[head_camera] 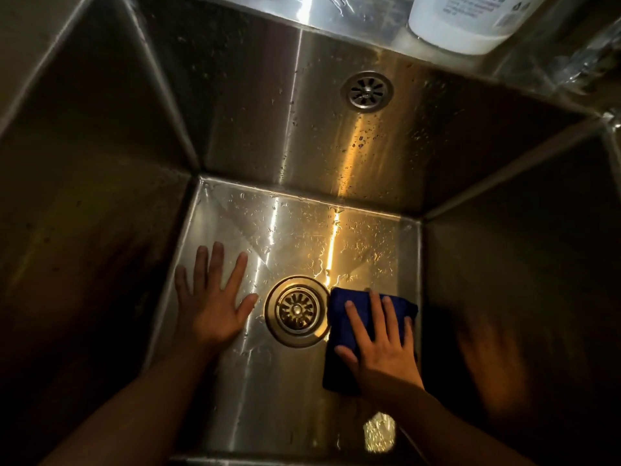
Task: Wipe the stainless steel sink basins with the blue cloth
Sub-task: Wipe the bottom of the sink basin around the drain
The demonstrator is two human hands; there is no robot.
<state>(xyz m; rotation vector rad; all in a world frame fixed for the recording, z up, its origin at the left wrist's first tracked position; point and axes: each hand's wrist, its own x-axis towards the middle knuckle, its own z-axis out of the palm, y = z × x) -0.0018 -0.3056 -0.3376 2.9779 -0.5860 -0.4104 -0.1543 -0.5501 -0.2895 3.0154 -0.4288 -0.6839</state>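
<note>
A deep steel sink basin (pixel 302 230) is seen from above, its floor and far wall speckled with water drops. A round drain (pixel 297 311) sits in the middle of the floor.

The left hand (pixel 210 304) lies flat on the basin floor, left of the drain and close to the left wall. Its fingers (pixel 216 260) are straight and spread wide, pointing toward the far wall, and hold nothing. The thumb reaches toward the drain rim without touching it.

The right hand (pixel 383 344) presses flat on the blue cloth (pixel 339 317), its fingers (pixel 376 307) straight and slightly apart on top of the fabric, not curled round it. The cloth is folded into a thick pad and lies on the floor on the right side of the basin. Its left edge is at the drain rim and its right edge is near the right wall. A blurred reflection of the hand shows on that dark wall.

High on the far wall is a small round overflow grille (pixel 367 91). On the ledge behind the basin, at the far right, stands a white plastic bottle (pixel 463 18) with a printed label too small to read.
</note>
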